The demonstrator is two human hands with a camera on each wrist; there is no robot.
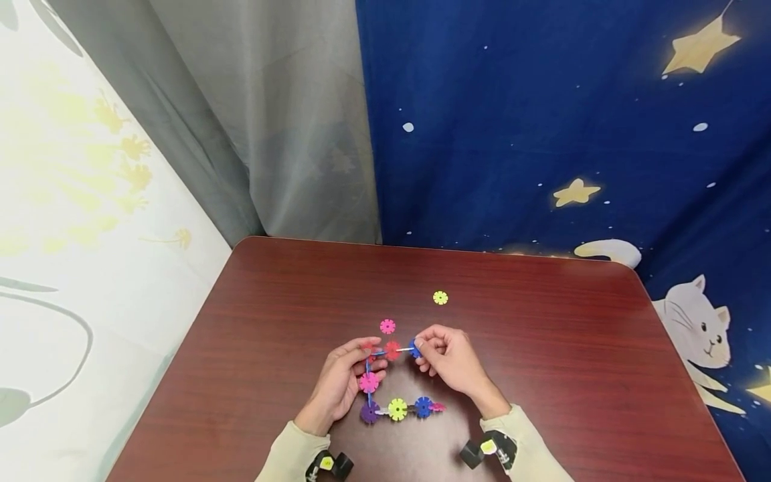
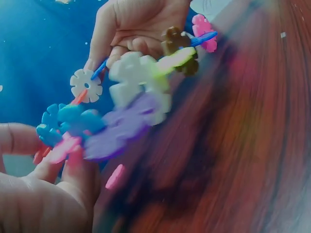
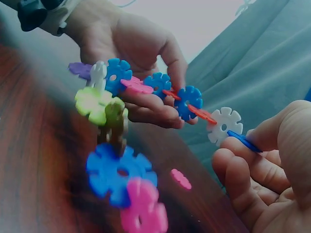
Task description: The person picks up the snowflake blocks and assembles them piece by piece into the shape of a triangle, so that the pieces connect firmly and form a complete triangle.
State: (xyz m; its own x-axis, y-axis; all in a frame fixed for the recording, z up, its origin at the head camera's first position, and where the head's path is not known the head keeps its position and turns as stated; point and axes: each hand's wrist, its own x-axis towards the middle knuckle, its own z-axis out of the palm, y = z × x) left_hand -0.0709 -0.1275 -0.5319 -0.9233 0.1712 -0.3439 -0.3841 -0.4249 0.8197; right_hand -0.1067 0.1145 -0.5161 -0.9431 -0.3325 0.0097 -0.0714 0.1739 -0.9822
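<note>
A bent chain of slotted plastic snowflake discs hangs between both hands above the table. My left hand (image 1: 338, 385) grips the chain near its corner, the thumb on a red disc (image 3: 171, 93) and fingers behind the discs. My right hand (image 1: 454, 358) pinches the blue end disc (image 3: 244, 141) between thumb and forefinger. That disc slots into a white disc (image 3: 224, 126), which joins an orange-red disc (image 3: 203, 115). From the left hand the chain turns through a pink disc (image 1: 369, 382) to a purple disc (image 1: 370, 412). It then runs right through a yellow-green disc (image 1: 397, 409) to a pink end disc (image 3: 143, 208).
On the brown table (image 1: 289, 301), beyond the hands, lie a loose pink disc (image 1: 387, 326) and a yellow-green disc (image 1: 440, 298). A grey curtain (image 1: 307, 134) and a blue star-patterned curtain (image 1: 482, 134) hang behind the table's far edge.
</note>
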